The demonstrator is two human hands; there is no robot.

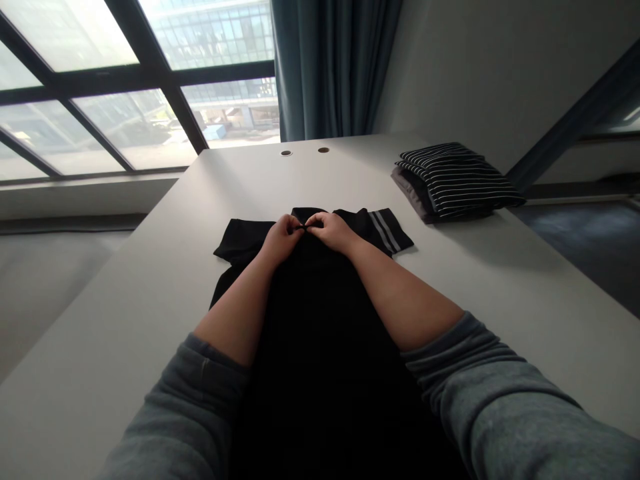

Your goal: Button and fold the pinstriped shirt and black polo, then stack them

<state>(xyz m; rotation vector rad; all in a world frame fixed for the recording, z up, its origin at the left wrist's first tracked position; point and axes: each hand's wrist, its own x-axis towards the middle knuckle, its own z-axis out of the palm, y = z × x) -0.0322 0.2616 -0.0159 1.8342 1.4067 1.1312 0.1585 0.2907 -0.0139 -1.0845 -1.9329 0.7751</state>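
A black short-sleeved shirt (320,320) with a collar lies spread on the white table, its collar end away from me. Two pale stripes cross its sleeve (385,230) on the right; the left sleeve (245,237) looks plain from here. My left hand (283,235) and my right hand (330,230) meet just below the collar (307,213). Each has thumb and fingers pinched on the shirt's front edges, fingertips nearly touching. Whether a button sits between them is too small and dark to tell. The lower shirt fades into deep black between my forearms.
A stack of folded clothes (455,180), black with white stripes on top, sits at the table's right rear. Two round cable holes (286,153) are set near the far edge of the white table (150,287). Behind it are a blue curtain (335,67) and large windows (215,37).
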